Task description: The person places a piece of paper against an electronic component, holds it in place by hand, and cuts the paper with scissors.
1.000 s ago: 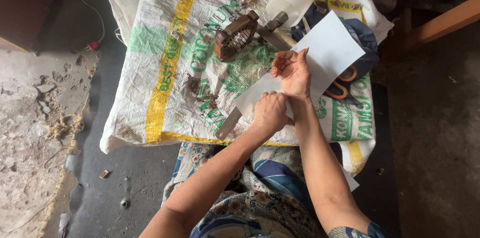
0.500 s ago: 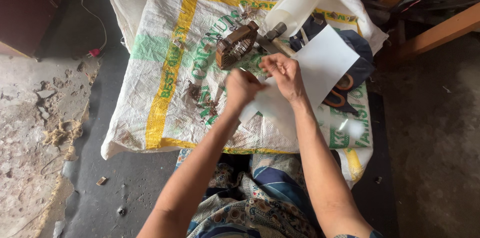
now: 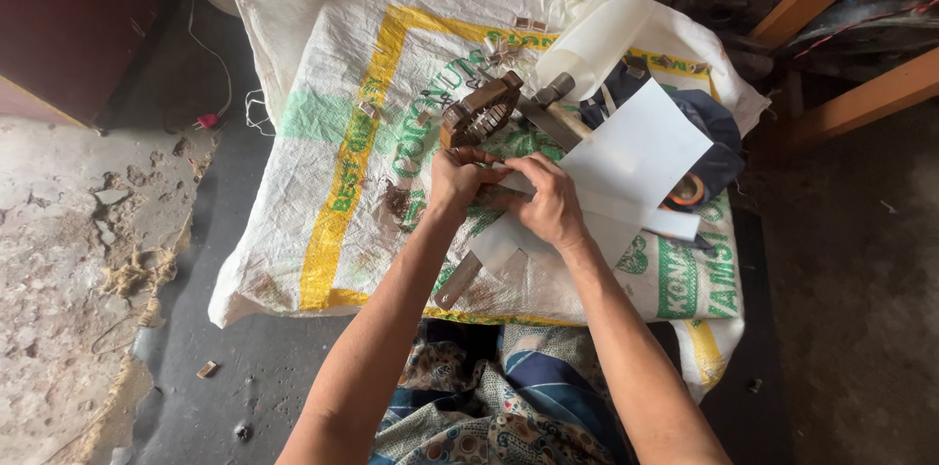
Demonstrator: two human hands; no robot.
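From the left I see a woven sack [image 3: 333,230] spread flat, with a rusty brown metal tool [image 3: 479,113] lying on it just above my left hand [image 3: 458,181]. That hand's fingers are curled shut on a small item I can't make out, pressed against my right hand [image 3: 548,203], whose fingers pinch closed at the same spot over a white strip [image 3: 509,240]. Right of both hands lies a white sheet [image 3: 641,147], with a metal hammer [image 3: 553,105] just beside the tool and orange-handled scissors [image 3: 685,193] under the sheet's edge.
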